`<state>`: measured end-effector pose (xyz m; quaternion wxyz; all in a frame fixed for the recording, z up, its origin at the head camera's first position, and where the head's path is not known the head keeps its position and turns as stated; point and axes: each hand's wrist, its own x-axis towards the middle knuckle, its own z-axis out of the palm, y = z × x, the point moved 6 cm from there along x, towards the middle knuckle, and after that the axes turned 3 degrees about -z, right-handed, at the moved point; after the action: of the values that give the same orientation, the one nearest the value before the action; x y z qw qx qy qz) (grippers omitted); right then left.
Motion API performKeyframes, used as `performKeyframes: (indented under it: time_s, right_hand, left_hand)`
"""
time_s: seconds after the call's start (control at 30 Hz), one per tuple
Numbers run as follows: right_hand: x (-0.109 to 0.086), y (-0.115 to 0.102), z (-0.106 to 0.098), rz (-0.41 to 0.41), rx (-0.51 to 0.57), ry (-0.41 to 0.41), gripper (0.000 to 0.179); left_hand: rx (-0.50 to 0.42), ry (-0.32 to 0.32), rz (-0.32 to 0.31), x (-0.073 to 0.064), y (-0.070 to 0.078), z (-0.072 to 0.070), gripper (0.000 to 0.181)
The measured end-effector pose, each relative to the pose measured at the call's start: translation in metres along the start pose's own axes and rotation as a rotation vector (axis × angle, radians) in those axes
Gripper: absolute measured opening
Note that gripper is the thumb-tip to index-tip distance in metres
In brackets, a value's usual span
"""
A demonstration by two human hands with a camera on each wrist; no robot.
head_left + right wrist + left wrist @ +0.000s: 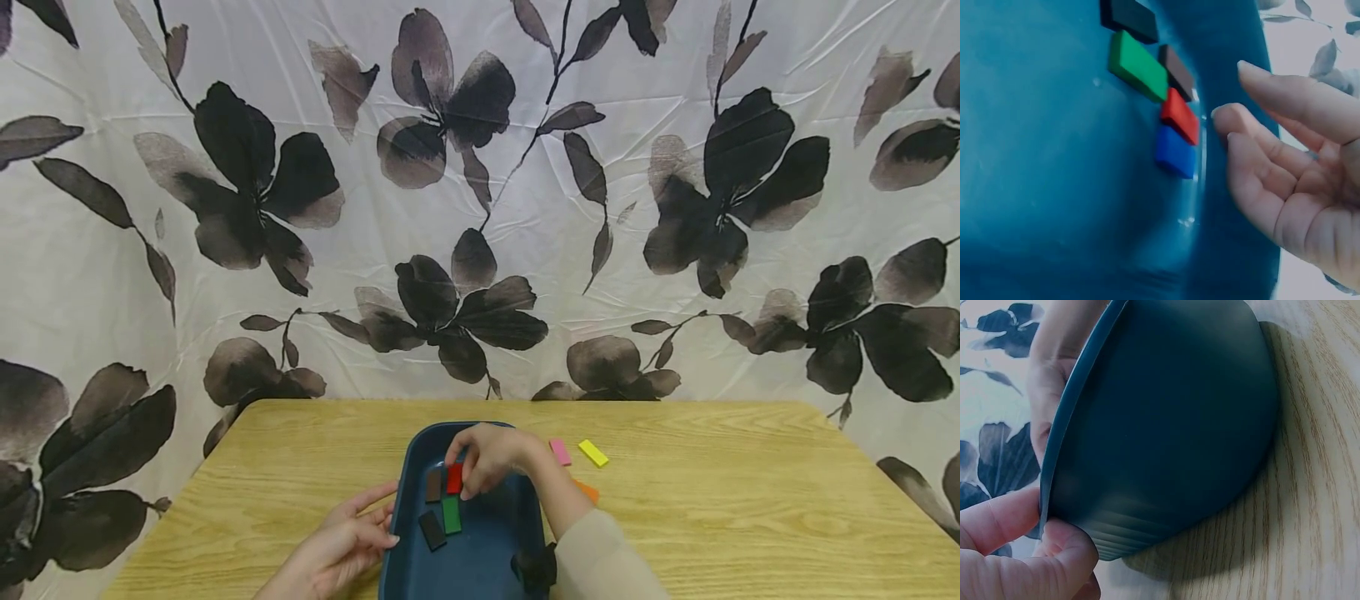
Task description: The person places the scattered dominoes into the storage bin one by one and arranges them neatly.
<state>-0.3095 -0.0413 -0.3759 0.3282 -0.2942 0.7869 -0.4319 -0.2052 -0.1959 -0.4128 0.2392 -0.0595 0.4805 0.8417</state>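
A deep blue plastic tray (487, 560) stands on the table. At its left side my left hand (341, 542) pinches the rim between thumb and fingers, as the tray wall (1160, 400) shows in the left wrist view. Over the tray's far part is my right hand (491, 458), fingers loosely bent and holding nothing. Close to its fingertips lie a red block (1179, 117) and a blue block (1175, 153), end to end. Beside them are a brown block (433, 485), a green block (451, 515) and a black block (432, 531). The blue block is hidden behind the right hand in the head view.
Right of the tray, a pink block (560, 452), a yellow block (593, 452) and a partly hidden orange block (588, 490) lie on the wooden table (750, 500). A flower-patterned cloth (585, 200) hangs behind. Something dark (534, 570) sits by the right sleeve.
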Motion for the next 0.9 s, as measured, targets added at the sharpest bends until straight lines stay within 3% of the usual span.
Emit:
performKeyframes:
  time_s: [0.4, 0.67, 0.9]
  right_hand:
    - [-0.024, -0.017, -0.034, -0.119, 0.076, 0.060, 0.042]
    - [-0.050, -0.011, -0.061, -0.182, 0.041, 0.106, 0.036]
    - [-0.067, -0.002, -0.072, -0.192, 0.014, 0.125, 0.040]
  left_hand:
    - [0.001, 0.004, 0.002, -0.001, 0.000, 0.000, 0.086]
    - [-0.002, -0.009, 0.005, -0.001, 0.000, 0.001, 0.086]
    - [0.008, 0.002, 0.002, 0.000, 0.000, 0.001, 0.085]
